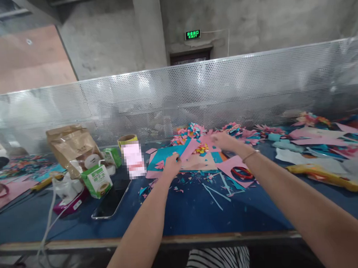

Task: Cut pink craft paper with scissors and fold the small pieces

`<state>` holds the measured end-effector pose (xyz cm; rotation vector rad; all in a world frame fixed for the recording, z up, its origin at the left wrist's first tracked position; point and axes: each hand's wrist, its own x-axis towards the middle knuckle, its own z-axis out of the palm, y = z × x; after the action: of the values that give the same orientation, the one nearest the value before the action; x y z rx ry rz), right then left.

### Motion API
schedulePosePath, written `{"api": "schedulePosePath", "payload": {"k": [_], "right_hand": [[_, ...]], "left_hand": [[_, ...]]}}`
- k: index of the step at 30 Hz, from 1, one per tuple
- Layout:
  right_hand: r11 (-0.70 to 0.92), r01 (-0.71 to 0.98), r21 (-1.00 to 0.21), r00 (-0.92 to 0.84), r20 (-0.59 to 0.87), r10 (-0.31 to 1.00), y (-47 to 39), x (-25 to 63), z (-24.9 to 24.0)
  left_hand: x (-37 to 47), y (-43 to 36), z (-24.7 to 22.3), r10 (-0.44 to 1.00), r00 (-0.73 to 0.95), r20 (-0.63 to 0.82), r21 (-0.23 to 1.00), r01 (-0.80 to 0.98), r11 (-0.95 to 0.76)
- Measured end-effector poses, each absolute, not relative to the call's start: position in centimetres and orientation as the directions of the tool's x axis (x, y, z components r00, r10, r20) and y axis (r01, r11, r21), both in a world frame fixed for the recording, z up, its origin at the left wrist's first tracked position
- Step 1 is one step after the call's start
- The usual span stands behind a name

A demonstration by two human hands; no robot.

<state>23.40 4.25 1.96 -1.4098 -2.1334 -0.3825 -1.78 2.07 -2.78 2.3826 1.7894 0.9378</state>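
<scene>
The tabletop (199, 221) is deep blue. On it, a teal sheet (160, 155) sits beside a plain pink sheet (189, 149) and a cream sheet (201, 162); the heaped clippings (193, 130) mix pink, blue and orange. Scissors (237, 175) show red handles, and the tool (327, 176) at far right is yellow. A brown bag (72, 146), a green-and-white carton (97, 182), a purple box (68, 202) and a black-screened phone (112, 199) stand out leftward. Black and white stripes cover the garment (217, 264); silvery mesh (224, 82) is dotted with holes; the exit sign (192, 35) glows green.
</scene>
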Motion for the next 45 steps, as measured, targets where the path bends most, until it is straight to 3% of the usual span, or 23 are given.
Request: {"api": "schedulePosePath", "payload": {"k": [3,5,9,12,13,17,20,26,32,35,39,45], "right_hand": [[0.252,0.953,-0.165,-0.080,0.669,0.739,2.7,25.3,3.5],[0.267,0.937,-0.223,-0.035,0.705,0.709,1.7,24.5,3.1],[0.502,0.829,-0.247,-0.285,0.586,0.759,0.3,20.0,-0.4],[0.647,0.723,-0.242,-0.583,0.289,0.760,-0.1,17.6,-3.0],[0.648,0.717,-0.257,-0.601,0.242,0.761,0.0,17.3,-3.5],[0.461,0.841,-0.282,-0.338,0.390,0.856,1.0,17.9,-4.3],[0.366,0.889,-0.275,-0.269,0.333,0.904,2.0,18.7,-5.1],[0.321,0.890,-0.323,-0.212,0.331,0.920,3.0,18.7,-6.4],[0.296,0.869,-0.397,-0.121,0.410,0.904,3.7,18.8,-5.5],[0.262,0.829,-0.494,0.015,0.488,0.872,3.8,19.7,-5.0],[0.399,0.635,-0.662,0.184,0.630,0.754,3.1,20.4,-4.3],[0.592,0.433,-0.680,0.033,0.668,0.744,0.8,19.0,-3.1]], "left_hand": [[-1.6,1.7,-3.0,0.879,0.315,0.359,0.346,0.830,-0.438],[-1.6,1.5,-3.1,0.881,0.374,0.288,0.349,0.816,-0.461],[-1.6,1.4,-2.9,0.891,0.374,0.257,0.391,0.803,-0.450],[-1.5,1.1,-2.8,0.875,0.376,0.306,0.373,0.798,-0.474],[-1.4,1.0,-2.7,0.863,0.389,0.323,0.367,0.789,-0.493],[-0.9,0.7,-3.0,0.798,0.494,0.345,0.332,0.731,-0.596],[-0.7,0.9,-3.5,0.758,0.595,0.265,0.341,0.678,-0.652],[-0.7,1.4,-3.8,0.723,0.658,0.210,0.419,0.608,-0.675],[-0.7,1.4,-3.4,0.771,0.617,0.157,0.442,0.655,-0.613],[-0.6,1.2,-3.2,0.793,0.584,0.174,0.424,0.683,-0.595],[-0.2,0.9,-2.8,0.861,0.426,0.279,0.500,0.701,-0.509],[0.5,0.8,-2.3,0.844,0.363,0.395,0.726,0.439,-0.529]]}}
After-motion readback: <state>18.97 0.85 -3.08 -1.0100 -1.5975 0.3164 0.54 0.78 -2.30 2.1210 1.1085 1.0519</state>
